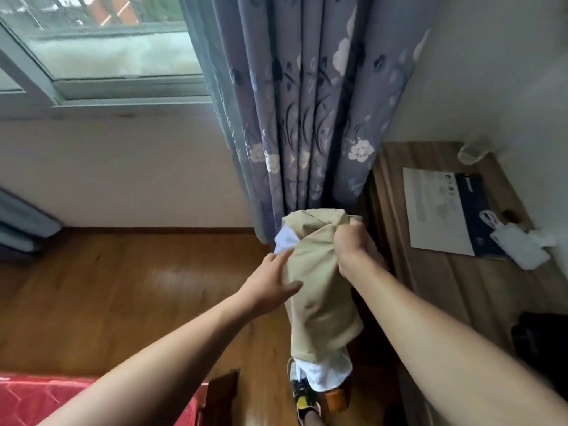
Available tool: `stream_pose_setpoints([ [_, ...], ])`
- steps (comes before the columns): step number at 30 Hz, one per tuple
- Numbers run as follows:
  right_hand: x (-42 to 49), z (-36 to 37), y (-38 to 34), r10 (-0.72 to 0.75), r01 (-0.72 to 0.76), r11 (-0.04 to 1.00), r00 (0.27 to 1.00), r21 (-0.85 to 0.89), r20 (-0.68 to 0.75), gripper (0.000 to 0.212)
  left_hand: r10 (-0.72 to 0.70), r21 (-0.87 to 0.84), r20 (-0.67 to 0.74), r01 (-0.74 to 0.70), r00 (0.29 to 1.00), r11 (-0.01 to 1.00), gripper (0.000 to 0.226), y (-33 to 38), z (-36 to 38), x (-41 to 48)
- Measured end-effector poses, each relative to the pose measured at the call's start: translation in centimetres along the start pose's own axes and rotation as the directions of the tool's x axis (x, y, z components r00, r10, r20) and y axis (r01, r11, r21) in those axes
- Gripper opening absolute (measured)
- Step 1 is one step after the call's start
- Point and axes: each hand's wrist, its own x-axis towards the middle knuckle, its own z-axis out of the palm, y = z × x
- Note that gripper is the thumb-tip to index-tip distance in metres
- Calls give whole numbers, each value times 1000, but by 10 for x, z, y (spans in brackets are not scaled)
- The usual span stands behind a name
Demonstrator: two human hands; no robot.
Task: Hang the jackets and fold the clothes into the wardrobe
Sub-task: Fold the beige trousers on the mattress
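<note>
Down at the bottom edge, a red bedcover (46, 401) fills the left corner and a dark shoe with a yellow patch (302, 398) stands on the wooden floor (123, 287). Just above the shoe hangs the beige garment (319, 290), held up in the air between both arms, with white cloth (325, 376) showing at its lower end and again at its upper left. The left hand (270, 284) lies against the garment's left side with fingers straight and spread. The right hand (350, 241) clenches the bunched top of it in a fist. To the right is a wooden table (461, 287) carrying a white-and-navy booklet (436, 210), a small white object (519, 245) and a clear glass (471, 153). Beyond the garment falls a purple flowered curtain (307, 103), with a window (107, 41) farther left.
</note>
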Motion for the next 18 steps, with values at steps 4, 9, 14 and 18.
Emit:
stream_pose_setpoints([
  [4,-84,-15,-71,-380,377,915,925,144,-5,21,109,-185,-91,-125,990,975,112,13,-28,-22],
  [9,-217,-42,-142,-748,717,661,654,222,117,19,303,-288,-343,-407,889,867,133,49,-75,-69],
  [14,-317,-36,-174,-809,844,523,449,116,381,17,244,-402,-666,-615,705,678,76,77,-133,-157],
  [18,-369,-28,-173,-827,900,413,307,140,471,23,140,-384,-731,-573,667,724,23,53,-156,-221],
])
